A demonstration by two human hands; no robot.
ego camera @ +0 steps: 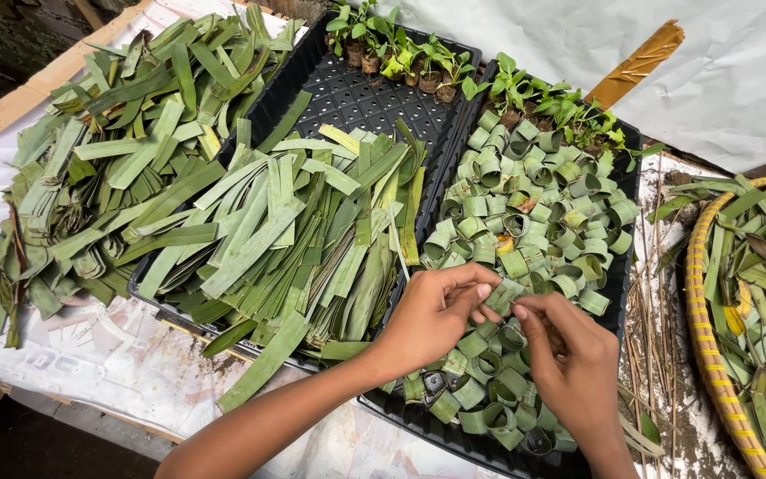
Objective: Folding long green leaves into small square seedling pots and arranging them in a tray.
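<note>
Hands: left hand [432,315] and right hand [569,359] met over the near part of the right tray [624,293], fingertips pointed toward each other.
Left hand grip: fingers curled nearly closed, thumb and forefinger pinching one end of a leaf strip [504,297].
Right hand grip: likewise curled, its thumb and forefinger tips on the other side of the same strip.
Strip position: it sat between the two sets of fingertips, just above the pile of leaf rings [525,208]; partly bent, and how far the loop was closed could not be told.
Key relation: the strip's long axis ran roughly left to right between the hands, so each hand had an end; neither was clearly nearer.
Left tray: a second black tray [347,98] held a flat stack of cut leaf strips [294,239], lying away from the left hand, their lengths running near to far.
Far left: loose leaf pieces [108,168] heaped on the sheet.
Far edge: small seedlings [401,58] stood in rolled leaf pots along the trays' back.
Right side: a woven basket [707,346] with leaf scraps, well apart from the right hand.
</note>
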